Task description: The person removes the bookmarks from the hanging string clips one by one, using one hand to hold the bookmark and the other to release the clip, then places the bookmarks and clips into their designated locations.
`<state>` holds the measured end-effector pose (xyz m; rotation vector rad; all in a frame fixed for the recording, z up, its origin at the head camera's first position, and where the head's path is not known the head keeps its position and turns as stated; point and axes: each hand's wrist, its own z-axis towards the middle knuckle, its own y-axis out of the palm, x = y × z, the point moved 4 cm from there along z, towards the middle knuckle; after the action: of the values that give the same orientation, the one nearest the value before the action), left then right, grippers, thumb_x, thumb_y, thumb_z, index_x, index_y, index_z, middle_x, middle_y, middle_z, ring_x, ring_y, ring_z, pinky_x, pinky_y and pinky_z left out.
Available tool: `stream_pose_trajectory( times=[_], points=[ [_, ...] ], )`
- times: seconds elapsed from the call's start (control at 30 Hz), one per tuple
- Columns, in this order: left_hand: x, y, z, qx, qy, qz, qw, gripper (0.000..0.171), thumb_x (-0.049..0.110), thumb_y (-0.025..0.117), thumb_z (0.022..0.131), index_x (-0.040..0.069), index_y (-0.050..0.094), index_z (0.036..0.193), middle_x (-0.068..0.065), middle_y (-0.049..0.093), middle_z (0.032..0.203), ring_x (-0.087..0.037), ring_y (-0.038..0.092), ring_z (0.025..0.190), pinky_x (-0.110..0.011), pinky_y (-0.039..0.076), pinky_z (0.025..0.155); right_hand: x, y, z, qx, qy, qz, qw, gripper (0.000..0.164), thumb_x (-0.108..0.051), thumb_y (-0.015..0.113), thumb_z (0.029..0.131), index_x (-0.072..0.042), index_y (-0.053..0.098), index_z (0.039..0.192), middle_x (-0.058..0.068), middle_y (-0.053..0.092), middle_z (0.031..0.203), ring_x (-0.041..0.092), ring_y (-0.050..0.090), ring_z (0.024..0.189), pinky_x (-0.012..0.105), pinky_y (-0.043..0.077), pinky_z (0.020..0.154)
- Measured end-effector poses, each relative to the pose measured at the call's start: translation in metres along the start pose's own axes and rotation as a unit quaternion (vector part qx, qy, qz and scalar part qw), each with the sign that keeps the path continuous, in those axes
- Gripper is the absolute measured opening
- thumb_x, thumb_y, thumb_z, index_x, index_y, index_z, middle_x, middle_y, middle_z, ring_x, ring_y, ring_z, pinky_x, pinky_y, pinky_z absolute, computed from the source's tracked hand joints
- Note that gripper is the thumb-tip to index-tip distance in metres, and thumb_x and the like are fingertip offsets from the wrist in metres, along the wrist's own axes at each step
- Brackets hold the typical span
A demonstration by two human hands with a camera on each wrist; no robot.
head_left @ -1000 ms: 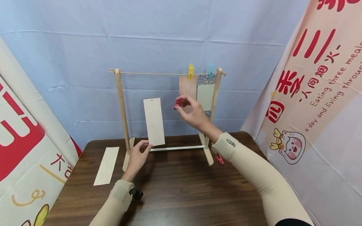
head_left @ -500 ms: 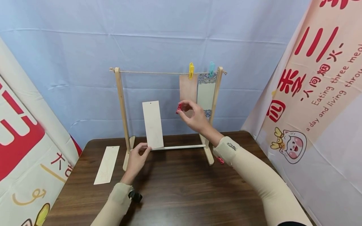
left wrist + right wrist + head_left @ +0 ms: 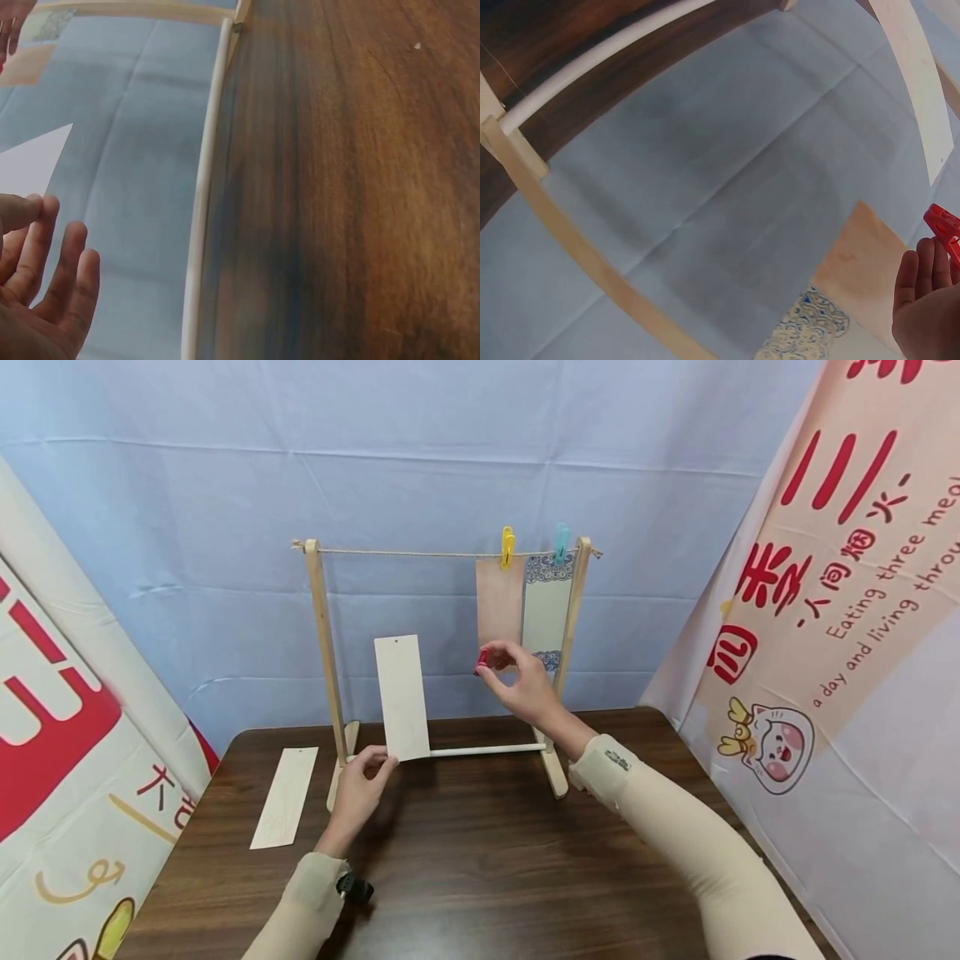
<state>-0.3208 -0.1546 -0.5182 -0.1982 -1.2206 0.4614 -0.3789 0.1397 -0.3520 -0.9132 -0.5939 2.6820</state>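
Note:
My left hand (image 3: 362, 785) pinches the lower left corner of a cream paper bookmark (image 3: 402, 697), which stands nearly upright with a small hole at its top. In the left wrist view the thumb and forefinger grip the card's corner (image 3: 34, 161), the other fingers spread loosely. My right hand (image 3: 521, 681) pinches a red clothespin (image 3: 482, 660) between thumb and fingertips, to the right of the card. On the string (image 3: 405, 553) above, a yellow clothespin (image 3: 507, 547) holds a pinkish bookmark (image 3: 498, 597) and a light blue clothespin (image 3: 561, 543) holds a blue-patterned one (image 3: 547, 606).
A wooden rack with a left post (image 3: 324, 643), a right post (image 3: 572, 627) and a white bottom rod (image 3: 487, 750) stands at the back of the brown table (image 3: 480, 868). Another cream bookmark (image 3: 285, 797) lies flat on the left. A blue cloth (image 3: 420, 443) hangs behind.
The held bookmark has sunk lower and slightly left with my left hand. My right hand with the red clothespin has moved down and a little right, its sleeve now mostly covering a pink clothespin on the table.

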Motion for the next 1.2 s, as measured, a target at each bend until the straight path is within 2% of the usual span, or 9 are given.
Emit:
stream_pose_trajectory(
  times=[0.13,0.3,0.57,0.7,1.0,1.1,1.2],
  points=[
    [-0.002,0.000,-0.002,0.000,-0.002,-0.003,1.0000,0.016,0.016,0.076,0.103,0.007,0.076,0.115,-0.009,0.078,0.102,-0.028,0.074,0.100,-0.038,0.057,0.088,0.003,-0.001,-0.007,0.003,0.003,0.007,1.000,0.027,-0.005,0.078,0.099,0.002,0.069,0.124,0.012,0.074,0.103,0.026,0.069,0.094,0.044,0.057,0.085],
    [-0.004,-0.001,-0.005,-0.001,-0.003,0.000,1.0000,0.016,0.016,0.077,0.103,0.007,0.077,0.115,-0.009,0.079,0.101,-0.028,0.074,0.099,-0.035,0.056,0.087,0.008,-0.001,-0.015,0.007,0.003,0.018,1.000,0.028,-0.001,0.078,0.097,0.005,0.068,0.123,0.016,0.073,0.104,0.030,0.068,0.093,0.046,0.057,0.084],
    [-0.006,0.000,-0.013,-0.003,-0.009,0.012,0.9999,0.019,0.014,0.077,0.102,0.007,0.075,0.120,-0.007,0.079,0.100,-0.026,0.073,0.098,-0.033,0.057,0.084,0.018,-0.004,-0.030,0.001,0.025,0.013,1.000,0.026,-0.007,0.077,0.100,0.001,0.068,0.123,0.011,0.073,0.103,0.024,0.069,0.094,0.045,0.058,0.085],
    [-0.006,0.000,-0.018,-0.002,-0.002,0.016,0.9999,0.018,0.012,0.076,0.102,0.005,0.075,0.119,-0.008,0.079,0.100,-0.027,0.074,0.097,-0.034,0.058,0.083,0.025,-0.005,-0.039,0.001,0.043,0.005,0.999,0.027,-0.007,0.077,0.101,0.002,0.068,0.124,0.011,0.072,0.104,0.025,0.069,0.095,0.045,0.058,0.085],
    [-0.012,-0.003,-0.026,-0.005,-0.008,0.018,0.9998,0.016,0.011,0.076,0.102,0.006,0.075,0.118,-0.008,0.080,0.102,-0.027,0.075,0.097,-0.034,0.058,0.085,0.034,-0.008,-0.055,-0.002,0.075,-0.011,0.997,0.029,-0.008,0.076,0.101,0.002,0.066,0.127,0.010,0.072,0.106,0.023,0.068,0.098,0.032,0.057,0.086],
    [-0.013,-0.005,-0.029,-0.008,-0.010,0.018,0.9997,0.016,0.011,0.076,0.103,0.006,0.075,0.118,-0.008,0.079,0.103,-0.027,0.075,0.097,-0.040,0.059,0.087,0.036,-0.010,-0.060,-0.004,0.085,-0.018,0.996,0.029,-0.008,0.076,0.101,0.001,0.066,0.127,0.010,0.071,0.107,0.023,0.068,0.099,0.036,0.058,0.087],
    [-0.014,-0.006,-0.031,-0.012,-0.014,0.020,0.9996,0.016,0.011,0.075,0.103,0.006,0.075,0.118,-0.009,0.079,0.103,-0.028,0.075,0.098,-0.045,0.059,0.089,0.039,-0.011,-0.066,-0.005,0.096,-0.017,0.995,0.030,-0.007,0.075,0.101,0.001,0.066,0.128,0.010,0.071,0.108,0.024,0.068,0.099,0.046,0.057,0.090]
  ],
)
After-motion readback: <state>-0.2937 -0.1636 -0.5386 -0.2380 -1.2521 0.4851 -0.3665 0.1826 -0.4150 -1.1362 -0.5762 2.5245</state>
